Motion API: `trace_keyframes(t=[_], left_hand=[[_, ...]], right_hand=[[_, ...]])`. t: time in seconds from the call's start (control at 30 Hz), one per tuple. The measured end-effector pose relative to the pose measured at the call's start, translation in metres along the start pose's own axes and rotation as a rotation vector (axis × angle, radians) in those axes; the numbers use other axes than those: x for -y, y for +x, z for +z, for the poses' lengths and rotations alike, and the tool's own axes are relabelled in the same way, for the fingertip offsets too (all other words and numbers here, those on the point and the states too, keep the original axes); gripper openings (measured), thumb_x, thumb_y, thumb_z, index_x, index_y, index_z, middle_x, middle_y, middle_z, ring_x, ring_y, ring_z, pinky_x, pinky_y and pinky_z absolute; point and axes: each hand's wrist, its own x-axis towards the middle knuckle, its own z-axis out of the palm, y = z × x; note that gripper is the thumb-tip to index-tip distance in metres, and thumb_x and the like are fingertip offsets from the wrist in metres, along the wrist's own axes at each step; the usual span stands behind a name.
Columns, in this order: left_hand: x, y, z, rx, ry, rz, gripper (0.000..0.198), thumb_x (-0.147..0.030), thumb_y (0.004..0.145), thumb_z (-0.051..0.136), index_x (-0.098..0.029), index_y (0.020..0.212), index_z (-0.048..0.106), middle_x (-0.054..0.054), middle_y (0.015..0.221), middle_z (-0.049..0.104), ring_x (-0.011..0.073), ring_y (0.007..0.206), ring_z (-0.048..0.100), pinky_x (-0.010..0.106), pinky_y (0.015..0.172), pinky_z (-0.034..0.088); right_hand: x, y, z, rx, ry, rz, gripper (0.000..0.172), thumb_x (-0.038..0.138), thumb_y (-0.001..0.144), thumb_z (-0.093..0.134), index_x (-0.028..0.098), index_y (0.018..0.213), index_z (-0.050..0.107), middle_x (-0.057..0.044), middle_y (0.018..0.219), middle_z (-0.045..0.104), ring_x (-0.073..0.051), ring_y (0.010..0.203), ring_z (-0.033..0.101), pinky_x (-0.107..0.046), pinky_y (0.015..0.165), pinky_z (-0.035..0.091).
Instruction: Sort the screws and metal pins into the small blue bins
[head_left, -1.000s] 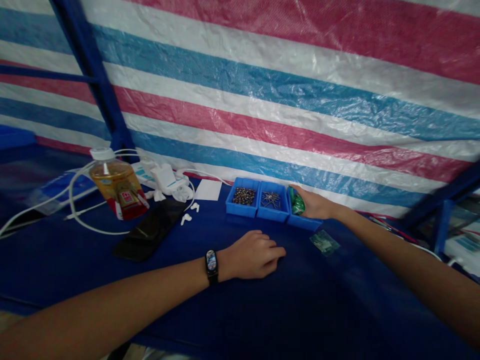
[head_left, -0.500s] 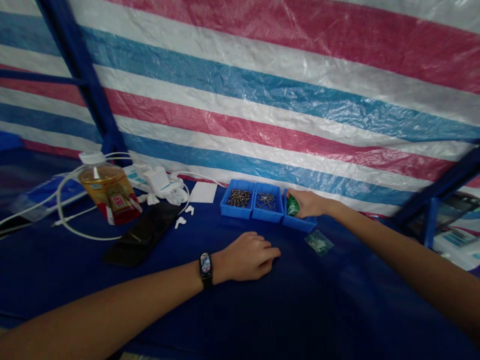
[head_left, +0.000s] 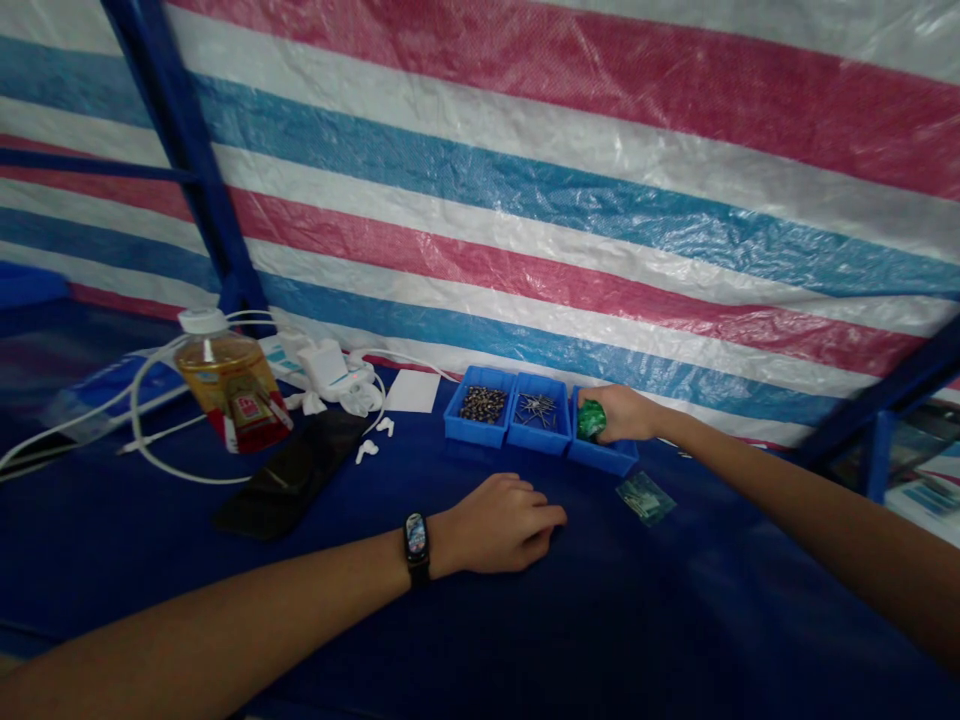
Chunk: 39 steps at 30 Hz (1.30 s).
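My right hand [head_left: 616,412] reaches into the right-hand blue bin [head_left: 604,455], its fingers closed on a crinkled, shiny green packet [head_left: 591,420]. What else lies in that bin is hidden by the hand. Palm down on the table, my left hand [head_left: 506,522] rests with its fingers curled in and nothing visible in them; a black fitness band [head_left: 416,540] is on that wrist. Beside the right bin stand a middle bin [head_left: 538,440] of silvery nails or pins [head_left: 535,407] and a left bin [head_left: 474,432] of small brass-and-dark fittings [head_left: 482,404].
A small clear bag [head_left: 646,498] of parts lies in front of the right bin. Leftward are a drink bottle [head_left: 232,385], a black phone [head_left: 292,480], white earbuds [head_left: 366,451], white chargers [head_left: 326,368] with cables, and a white card [head_left: 412,391]. Striped sheeting [head_left: 525,210] hangs behind.
The whole view has shifted slightly, with things appearing a little lower and to the right. My right hand stays at the right bin with the green packet; my left hand still rests on the table.
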Motion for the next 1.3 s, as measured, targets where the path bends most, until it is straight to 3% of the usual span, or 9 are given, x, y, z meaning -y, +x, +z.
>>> trace_keyframes(t=[0.33,0.5,0.6,0.73,0.83,0.93,1.07,1.2,1.3], left_hand=[[0.002,0.000,0.004,-0.035,-0.032,-0.006,0.019,-0.023,0.093,0.052,-0.024,0.108,0.063,-0.001,0.086,0.072,0.0187,0.079,0.066,0.032,0.072,0.044],[-0.001,-0.006,0.006,-0.082,-0.015,-0.005,0.018,-0.021,0.091,0.053,-0.023,0.103,0.066,0.000,0.082,0.070,0.0180,0.076,0.065,0.032,0.070,0.046],[0.004,0.005,-0.009,-0.224,0.022,-0.069,0.020,-0.019,0.091,0.049,-0.021,0.095,0.069,0.002,0.080,0.069,0.0175,0.075,0.064,0.031,0.070,0.046],[0.021,0.070,-0.049,-0.359,0.013,-0.232,0.026,-0.021,0.093,0.045,-0.020,0.103,0.069,0.006,0.095,0.071,0.0207,0.086,0.066,0.032,0.074,0.048],[0.037,0.136,-0.065,-0.034,0.031,-0.133,0.027,-0.023,0.088,0.053,-0.019,0.108,0.069,0.012,0.108,0.071,0.0294,0.100,0.065,0.040,0.084,0.048],[0.051,0.183,-0.055,0.257,-0.004,-0.098,0.038,-0.025,0.070,0.074,-0.021,0.108,0.072,0.012,0.113,0.071,0.0362,0.109,0.061,0.053,0.098,0.041],[0.064,0.207,-0.035,0.383,-0.092,-0.096,0.054,-0.030,0.056,0.084,-0.024,0.108,0.074,0.008,0.110,0.074,0.0334,0.103,0.063,0.049,0.094,0.047],[0.073,0.210,-0.031,0.468,-0.160,-0.061,0.057,-0.021,0.054,0.082,-0.026,0.110,0.073,0.000,0.102,0.075,0.0205,0.088,0.066,0.028,0.081,0.051],[0.077,0.210,-0.028,0.441,-0.133,-0.070,0.059,-0.017,0.057,0.079,-0.026,0.115,0.071,0.001,0.106,0.075,0.0216,0.093,0.065,0.030,0.084,0.049]], right_hand=[[-0.006,-0.020,-0.036,-0.298,0.192,0.119,0.034,0.027,0.067,0.070,0.020,0.097,0.056,0.002,0.076,0.065,-0.018,0.067,0.062,-0.027,0.061,0.046],[0.028,-0.069,-0.055,-0.559,0.272,0.177,0.043,0.030,0.063,0.079,0.022,0.100,0.058,-0.002,0.083,0.068,-0.022,0.071,0.065,-0.031,0.064,0.051],[0.065,-0.108,-0.029,-0.491,0.126,0.156,0.040,0.023,0.066,0.074,0.023,0.104,0.061,-0.004,0.095,0.071,-0.023,0.079,0.069,-0.032,0.070,0.055],[0.098,-0.139,0.038,-0.448,-0.101,0.048,0.035,0.014,0.075,0.060,0.025,0.107,0.061,-0.007,0.110,0.070,-0.024,0.093,0.071,-0.033,0.078,0.057],[0.098,-0.144,0.073,-0.503,-0.190,0.033,0.038,0.011,0.075,0.056,0.024,0.110,0.060,-0.009,0.112,0.070,-0.024,0.093,0.071,-0.034,0.078,0.059],[0.088,-0.143,0.081,-0.483,-0.215,0.047,0.038,0.010,0.076,0.057,0.024,0.112,0.059,-0.010,0.114,0.069,-0.026,0.097,0.070,-0.036,0.080,0.059],[0.082,-0.143,0.077,-0.458,-0.217,0.108,0.044,0.008,0.074,0.060,0.024,0.115,0.059,-0.011,0.118,0.067,-0.027,0.100,0.069,-0.039,0.084,0.059],[0.083,-0.143,0.076,-0.400,-0.209,0.118,0.054,0.004,0.072,0.061,0.025,0.122,0.057,-0.010,0.127,0.064,-0.029,0.108,0.066,-0.043,0.091,0.058],[0.085,-0.145,0.076,-0.377,-0.153,0.113,0.053,0.013,0.078,0.068,0.026,0.127,0.055,-0.010,0.137,0.059,-0.030,0.117,0.062,-0.046,0.099,0.055]])
